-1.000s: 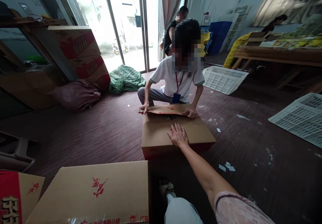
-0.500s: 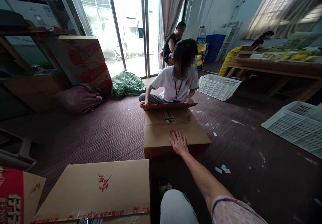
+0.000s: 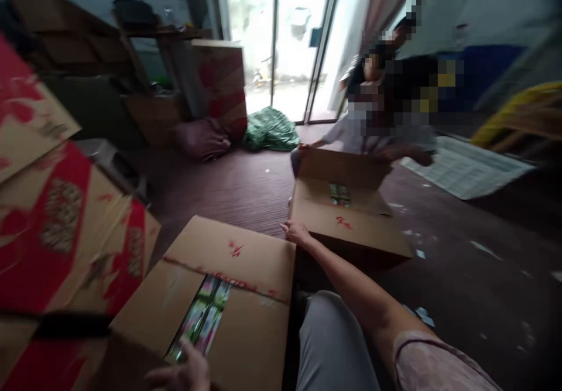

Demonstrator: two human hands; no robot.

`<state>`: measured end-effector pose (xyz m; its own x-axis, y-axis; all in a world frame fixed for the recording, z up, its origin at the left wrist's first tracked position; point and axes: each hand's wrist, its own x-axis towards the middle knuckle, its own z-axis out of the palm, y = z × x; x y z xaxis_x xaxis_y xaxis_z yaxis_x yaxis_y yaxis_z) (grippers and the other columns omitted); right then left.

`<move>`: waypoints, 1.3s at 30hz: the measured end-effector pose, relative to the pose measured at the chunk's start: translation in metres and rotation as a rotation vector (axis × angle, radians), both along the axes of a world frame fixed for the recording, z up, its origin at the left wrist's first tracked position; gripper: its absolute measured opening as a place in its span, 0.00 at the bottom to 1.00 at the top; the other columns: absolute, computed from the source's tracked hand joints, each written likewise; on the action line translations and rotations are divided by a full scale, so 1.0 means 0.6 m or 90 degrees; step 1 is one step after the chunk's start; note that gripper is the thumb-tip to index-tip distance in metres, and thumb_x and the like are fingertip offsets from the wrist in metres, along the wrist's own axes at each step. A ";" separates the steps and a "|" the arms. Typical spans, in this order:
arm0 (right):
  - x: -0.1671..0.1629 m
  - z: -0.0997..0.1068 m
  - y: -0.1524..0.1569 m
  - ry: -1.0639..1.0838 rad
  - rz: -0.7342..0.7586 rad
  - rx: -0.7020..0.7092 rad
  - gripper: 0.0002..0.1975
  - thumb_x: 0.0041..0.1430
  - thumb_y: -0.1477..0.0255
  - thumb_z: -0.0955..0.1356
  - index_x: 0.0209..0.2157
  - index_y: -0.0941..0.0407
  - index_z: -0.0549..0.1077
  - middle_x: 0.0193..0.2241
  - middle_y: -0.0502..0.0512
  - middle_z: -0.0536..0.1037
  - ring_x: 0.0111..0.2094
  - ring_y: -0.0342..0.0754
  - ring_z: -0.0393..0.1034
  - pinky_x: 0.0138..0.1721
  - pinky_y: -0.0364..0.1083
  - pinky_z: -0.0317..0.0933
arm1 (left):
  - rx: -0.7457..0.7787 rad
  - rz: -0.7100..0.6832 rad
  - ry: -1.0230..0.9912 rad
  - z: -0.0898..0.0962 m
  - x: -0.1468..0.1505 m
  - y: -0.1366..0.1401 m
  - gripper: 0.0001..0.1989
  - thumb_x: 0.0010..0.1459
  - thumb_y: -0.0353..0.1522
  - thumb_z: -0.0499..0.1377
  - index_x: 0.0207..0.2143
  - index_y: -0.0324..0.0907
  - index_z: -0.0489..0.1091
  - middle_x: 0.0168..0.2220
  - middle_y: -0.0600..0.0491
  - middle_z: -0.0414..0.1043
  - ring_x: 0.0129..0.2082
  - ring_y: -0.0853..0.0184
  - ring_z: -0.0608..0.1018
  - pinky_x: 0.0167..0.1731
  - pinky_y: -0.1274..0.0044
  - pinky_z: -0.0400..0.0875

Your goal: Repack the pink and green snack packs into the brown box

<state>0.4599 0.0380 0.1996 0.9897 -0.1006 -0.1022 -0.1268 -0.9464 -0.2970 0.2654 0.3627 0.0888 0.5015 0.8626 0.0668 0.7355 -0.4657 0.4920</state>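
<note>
My right hand (image 3: 297,233) reaches to the front left corner of the far cardboard box (image 3: 316,227), an index finger stretched out to the left. Whether it touches the box is hard to tell. My left hand (image 3: 187,370), blurred, is low over the near cardboard box (image 3: 254,332) with its fingers apart. That box has its top flaps folded in, leaving a gap through which green and pink packets (image 3: 204,315) show. The far box has similar packets (image 3: 340,195) in its gap, and a co-worker's hands hold its raised back flap (image 3: 342,168).
Red and tan cartons (image 3: 61,215) rise at my left. A co-worker (image 3: 373,127) sits behind the far box, another person further back. White plastic crates (image 3: 465,165) lie at right; a green sack (image 3: 272,129) and a purple sack (image 3: 204,139) lie near the glass door.
The view has swung left. My right hand has moved from the far box's front flap to its left corner. My left hand has come into view over the near box.
</note>
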 end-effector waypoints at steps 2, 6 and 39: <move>0.013 0.001 0.077 -0.009 0.093 0.013 0.21 0.66 0.60 0.57 0.45 0.54 0.76 0.42 0.57 0.78 0.44 0.49 0.71 0.43 0.43 0.60 | -0.003 0.095 0.032 -0.013 0.006 0.005 0.36 0.55 0.53 0.50 0.63 0.48 0.51 0.60 0.38 0.59 0.56 0.41 0.66 0.45 0.52 0.68; -0.022 -0.015 0.201 -0.017 0.227 0.030 0.21 0.65 0.60 0.59 0.54 0.53 0.69 0.55 0.58 0.70 0.53 0.49 0.64 0.52 0.43 0.56 | -0.050 0.153 0.036 -0.020 0.014 0.006 0.44 0.55 0.55 0.45 0.64 0.34 0.48 0.61 0.28 0.52 0.58 0.36 0.61 0.50 0.47 0.60; -0.177 -0.203 0.238 -0.208 -0.365 0.255 0.39 0.61 0.52 0.56 0.66 0.61 0.49 0.58 0.72 0.63 0.55 0.61 0.64 0.49 0.54 0.61 | -0.077 -0.078 -0.125 -0.066 0.070 0.048 0.39 0.59 0.48 0.46 0.64 0.30 0.48 0.63 0.28 0.50 0.62 0.41 0.57 0.58 0.53 0.54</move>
<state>0.3539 0.1810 0.0776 0.7805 -0.6232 0.0499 -0.4110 -0.5716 -0.7102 0.3076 0.3916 0.0492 0.5906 0.8036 0.0733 0.5623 -0.4750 0.6769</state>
